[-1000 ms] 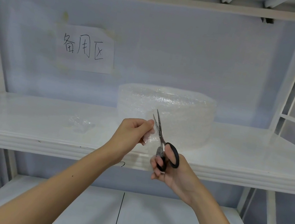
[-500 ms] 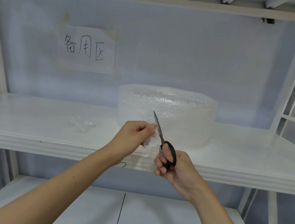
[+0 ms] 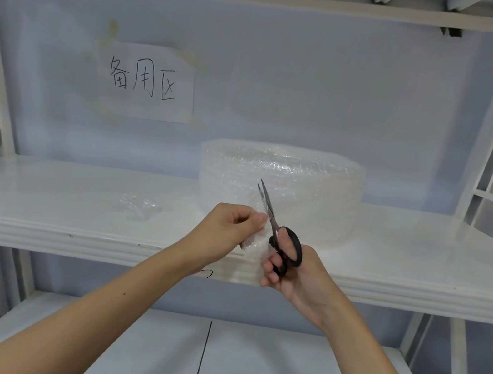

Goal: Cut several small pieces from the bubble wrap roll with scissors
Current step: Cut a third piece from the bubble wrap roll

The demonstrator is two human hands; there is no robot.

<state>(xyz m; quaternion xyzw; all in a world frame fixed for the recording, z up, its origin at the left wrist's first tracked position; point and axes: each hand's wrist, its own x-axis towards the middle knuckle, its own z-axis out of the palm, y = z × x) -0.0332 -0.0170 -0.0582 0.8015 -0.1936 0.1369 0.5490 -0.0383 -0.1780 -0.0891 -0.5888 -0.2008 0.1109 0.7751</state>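
A wide bubble wrap roll (image 3: 297, 189) stands on the white shelf (image 3: 37, 209), its loose end hanging forward over the shelf's front edge. My left hand (image 3: 226, 231) pinches a strip of that loose bubble wrap (image 3: 256, 248) between thumb and fingers. Black-handled scissors (image 3: 277, 230) are gripped in my right hand (image 3: 292, 272), blades pointing up and away, nearly closed, right beside the pinched strip. A small cut piece of bubble wrap (image 3: 136, 207) lies on the shelf to the left.
A paper sign (image 3: 146, 82) with handwritten characters is taped to the back wall. White rack uprights stand at both sides. A lower shelf (image 3: 201, 363) runs beneath my arms.
The scissor blades closed from one second ago, then parted very slightly. Both hands have stayed at about the same spot in front of the roll.
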